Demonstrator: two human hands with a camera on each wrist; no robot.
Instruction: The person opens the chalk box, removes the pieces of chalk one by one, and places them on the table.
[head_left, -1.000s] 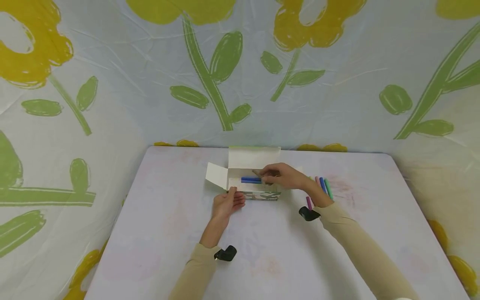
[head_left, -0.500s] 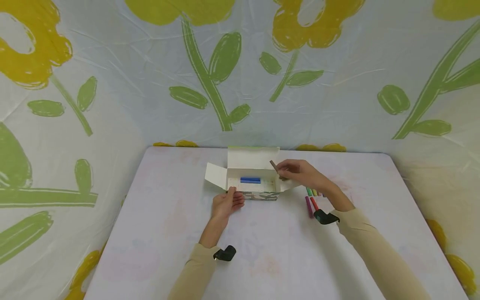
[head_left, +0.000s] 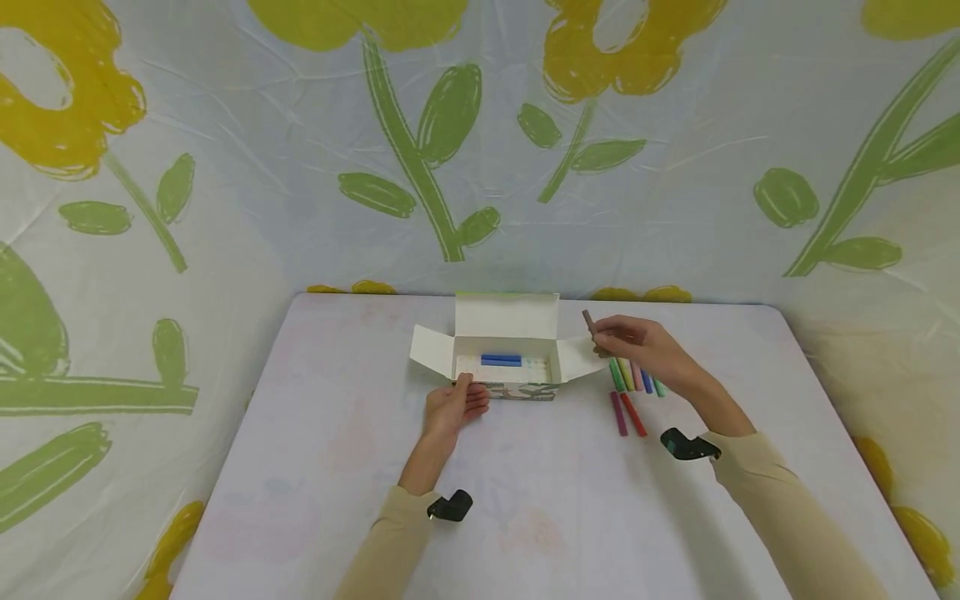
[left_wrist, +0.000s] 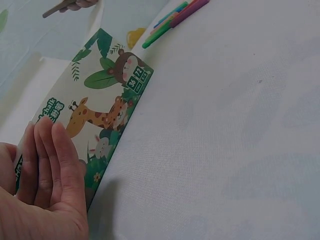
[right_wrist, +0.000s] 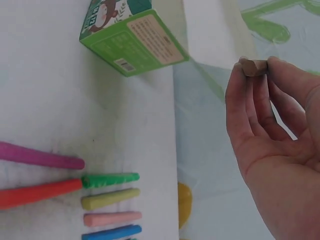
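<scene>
A chalk box [head_left: 523, 392] printed with cartoon animals stands with its lid and side flaps spread. My left hand [head_left: 448, 410] holds its front wall near the left corner, thumb over the top edge and fingers along the outside. Inside lie two blue chalk sticks [head_left: 501, 361] on top of paler ones. Just right of the box, above the table, my right hand [head_left: 651, 346] pinches a brown chalk stick [head_left: 588, 320] between thumb and fingertips. The right wrist view has the brown stick end-on, clear of the green box end [right_wrist: 135, 47].
Right of the box, a row of coloured chalk sticks [head_left: 627, 375] lies on the table, partly behind my right hand. Nearer me lie a purple stick [head_left: 618, 414] and a red stick [head_left: 633, 415]. The right flap [head_left: 581, 358] reaches toward the row. A flowered cloth hangs behind.
My right hand has moved out of the box to the right, carrying the brown chalk stick past the right flap. The left hand and the box have stayed in place.
</scene>
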